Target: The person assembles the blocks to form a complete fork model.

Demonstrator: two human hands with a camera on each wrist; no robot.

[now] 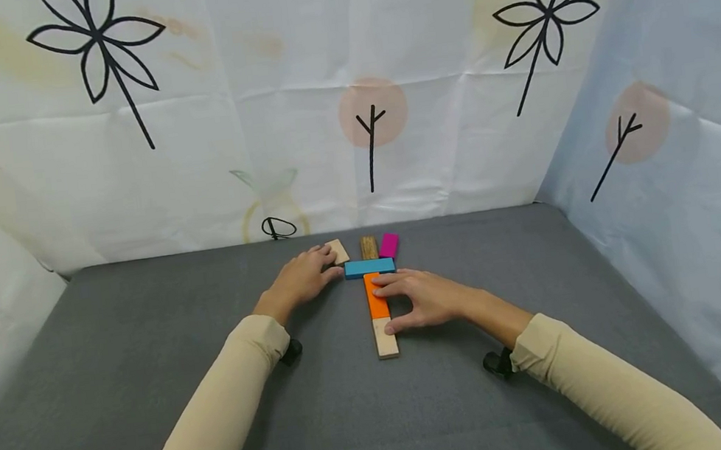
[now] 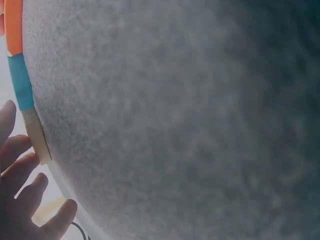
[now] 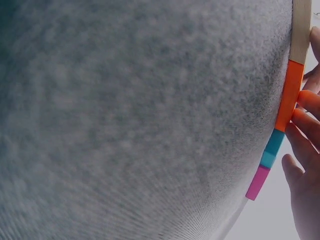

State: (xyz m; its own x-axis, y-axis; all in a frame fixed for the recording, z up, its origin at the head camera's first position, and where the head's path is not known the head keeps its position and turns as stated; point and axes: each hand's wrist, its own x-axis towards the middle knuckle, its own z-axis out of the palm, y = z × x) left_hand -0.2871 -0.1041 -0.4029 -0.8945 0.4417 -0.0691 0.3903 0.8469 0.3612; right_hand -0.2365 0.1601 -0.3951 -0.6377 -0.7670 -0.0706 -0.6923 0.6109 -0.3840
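Flat wooden blocks lie in a cross-like figure on the grey cloth. My left hand (image 1: 302, 276) is at its upper left, fingers touching a pale wood block (image 1: 339, 253) with a slant. The thumb reaches toward the left end of a crosswise blue block (image 1: 362, 268). My right hand (image 1: 424, 298) lies over the lower stem: its fingers rest on an orange block (image 1: 377, 308), and the thumb touches a pale wood block (image 1: 386, 348) below that. A brown block (image 1: 368, 247) and a magenta block (image 1: 389, 245) stand above the blue one. In the right wrist view, the fingers spread beside the orange block (image 3: 289, 95).
The grey cloth (image 1: 150, 368) covers the table and runs to a white fabric wall (image 1: 296, 128) with flower and tree drawings at the back. Another fabric side (image 1: 694, 165) rises on the right. Black wrist straps (image 1: 499, 364) show at the cuffs.
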